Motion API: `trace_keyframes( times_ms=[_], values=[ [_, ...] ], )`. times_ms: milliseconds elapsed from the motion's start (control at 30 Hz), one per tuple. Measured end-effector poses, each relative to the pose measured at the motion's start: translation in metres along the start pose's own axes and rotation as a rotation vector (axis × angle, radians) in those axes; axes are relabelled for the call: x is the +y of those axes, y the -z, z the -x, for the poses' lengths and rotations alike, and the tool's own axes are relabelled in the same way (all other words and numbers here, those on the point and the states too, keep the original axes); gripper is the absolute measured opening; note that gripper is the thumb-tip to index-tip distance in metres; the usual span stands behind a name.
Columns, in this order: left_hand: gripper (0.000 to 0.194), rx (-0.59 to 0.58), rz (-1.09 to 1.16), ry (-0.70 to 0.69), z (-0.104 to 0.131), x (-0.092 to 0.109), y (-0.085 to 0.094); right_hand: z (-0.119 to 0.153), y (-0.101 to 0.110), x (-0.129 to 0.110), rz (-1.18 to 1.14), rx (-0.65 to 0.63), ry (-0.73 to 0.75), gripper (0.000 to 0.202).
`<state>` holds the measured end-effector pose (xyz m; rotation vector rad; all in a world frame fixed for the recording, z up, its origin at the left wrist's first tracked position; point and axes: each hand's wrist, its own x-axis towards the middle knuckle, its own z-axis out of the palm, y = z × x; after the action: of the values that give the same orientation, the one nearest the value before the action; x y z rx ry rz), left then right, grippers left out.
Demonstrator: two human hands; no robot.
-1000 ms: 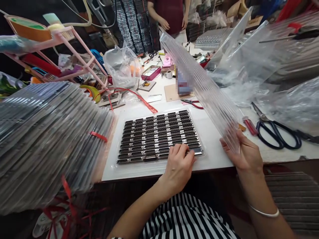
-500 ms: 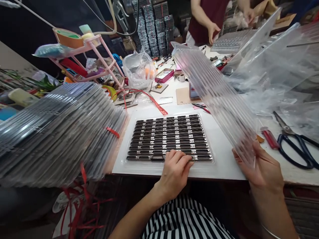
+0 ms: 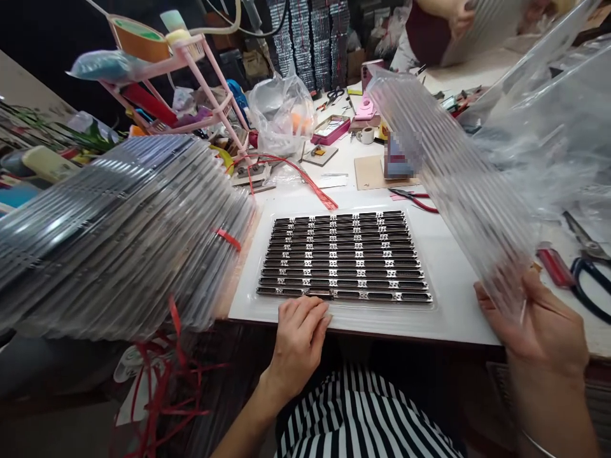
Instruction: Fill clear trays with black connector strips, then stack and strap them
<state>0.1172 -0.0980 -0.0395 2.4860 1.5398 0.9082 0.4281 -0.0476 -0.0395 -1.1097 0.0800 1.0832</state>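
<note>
In front of us, a clear, shallow plastic tray [image 3: 382, 306] lies flat, lined with parallel rows of black-and-silver rectangular connectors [image 3: 344, 263]; to its right, we hold a clear, ribbed plastic panel [image 3: 461, 168] steeply tilted.

One pink rack [image 3: 220, 112], which bore an orange tape roll [image 3: 138, 47]; one clear plastic bag [image 3: 279, 108], near it; one magenta-rimmed box [image 3: 337, 135]; red-handled pliers [image 3: 414, 197], which lay near a tan board [image 3: 367, 175]; dark-handled scissors [image 3: 583, 264].

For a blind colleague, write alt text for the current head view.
A person's right hand holds up a tilted, clear ridged plastic sheet; the left hand is by rows of dark connector-like parts. Stacked plastic trays lie left.
</note>
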Motion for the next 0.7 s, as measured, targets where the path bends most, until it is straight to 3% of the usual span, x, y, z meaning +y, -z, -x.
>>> trace_keyframes(
  times_ms=[233,400,533,700],
  values=[
    [0.027,-0.086,-0.010,-0.051,0.000,-0.005,0.003,-0.004,0.004,0.002,0.002,-0.034,0.019,0.034],
    [0.023,0.054,0.064,-0.037,-0.002,-0.010,0.006,-0.006,0.005,0.002,-0.019,-0.036,0.008,0.035],
    [0.022,0.167,-0.038,-0.011,-0.006,-0.020,0.005,-0.003,0.002,0.001,-0.046,-0.016,-0.001,0.036],
    [0.011,0.151,-0.156,0.005,-0.012,-0.029,0.003,0.003,-0.002,0.000,-0.018,0.012,0.015,0.036]
  ],
)
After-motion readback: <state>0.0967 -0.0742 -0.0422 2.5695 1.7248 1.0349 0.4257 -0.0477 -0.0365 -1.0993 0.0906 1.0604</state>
